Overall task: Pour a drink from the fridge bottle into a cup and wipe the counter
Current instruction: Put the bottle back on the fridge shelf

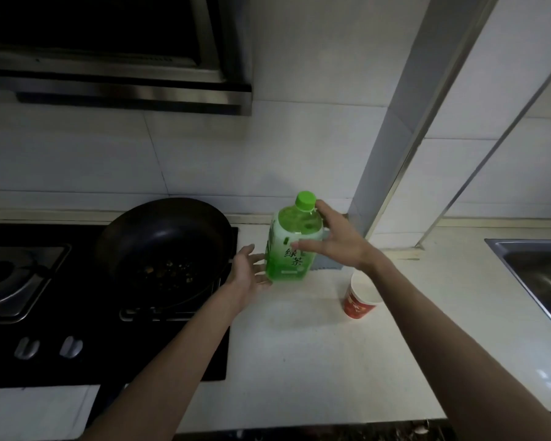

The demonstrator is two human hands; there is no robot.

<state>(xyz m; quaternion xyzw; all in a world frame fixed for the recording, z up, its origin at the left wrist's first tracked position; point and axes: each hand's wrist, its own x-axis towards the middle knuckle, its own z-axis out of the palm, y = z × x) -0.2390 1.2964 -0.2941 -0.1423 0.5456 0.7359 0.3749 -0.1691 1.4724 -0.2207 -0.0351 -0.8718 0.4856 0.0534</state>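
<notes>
Bottle (287,232): green, cap (305,200) screwed on, tilted a little to the left, at the back of the counter (315,361) between pan and cup; base at or just above the surface — cannot tell which.
Left hand (247,272): palm turned toward the bottle's lower left side, fingers (250,249) straight and loosely spread, the lower ones right at the base; touching or a hair apart, too blurred to say.
Right hand (341,240): at the bottle's upper right, fingers spread wide and straight — thumb (301,245) lying across the front of the label, index (322,206) up by the neck just under the cap; no curl round the bottle.
Cup (360,300): red paper, white inside, upright on the counter, right of the bottle and below the right wrist, near but apart.
Pan (166,243): dark, on the black hob (45,313), with dark scraps at the bottom; rim near the left hand.
Knobs (27,347): two, silver, on the hob's front edge.
Sink (541,275): steel, at the far right.
Hood (109,58): steel, above the hob.
</notes>
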